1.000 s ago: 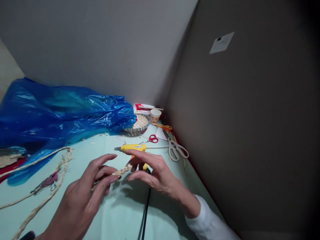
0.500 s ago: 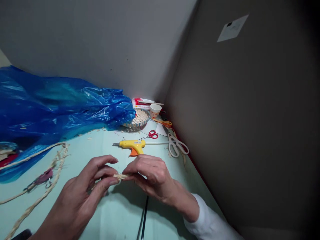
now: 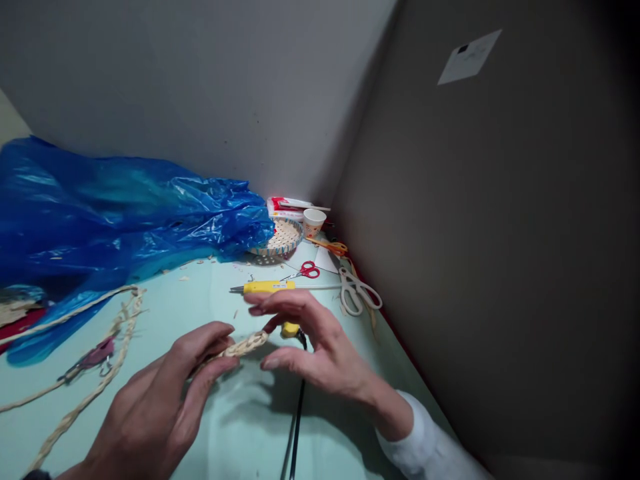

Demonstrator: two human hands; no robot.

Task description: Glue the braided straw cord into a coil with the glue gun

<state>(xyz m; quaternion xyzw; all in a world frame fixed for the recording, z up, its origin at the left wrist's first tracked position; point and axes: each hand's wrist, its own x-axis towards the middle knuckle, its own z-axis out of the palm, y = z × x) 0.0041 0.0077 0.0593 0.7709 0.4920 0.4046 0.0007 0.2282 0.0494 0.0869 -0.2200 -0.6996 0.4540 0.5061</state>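
Between thumb and fingers, my left hand (image 3: 165, 393) pinches a short piece of pale braided straw cord (image 3: 249, 345), whose end sticks out to the right. My right hand (image 3: 315, 340) has its thumb and fingers spread apart around that free end; a fingertip is close to it, and I cannot tell if they touch. Behind my right hand lies a yellow hot glue gun (image 3: 267, 287), its handle partly covered by the hand. A black cable (image 3: 299, 420) runs from the glue gun toward the front edge.
Red-handled scissors (image 3: 309, 269) and larger pale-handled scissors (image 3: 359, 291) lie behind. Farther back are a woven basket (image 3: 280, 252), a paper cup (image 3: 314, 223) and a blue plastic bag (image 3: 125, 207). Long twisted straw cord (image 3: 107, 377) lies at left. A wall (image 3: 475, 233) rises at right.
My right hand has opened its fingers and let go of the braid. More of the braid now shows, tilted up to the right, still in my left hand.
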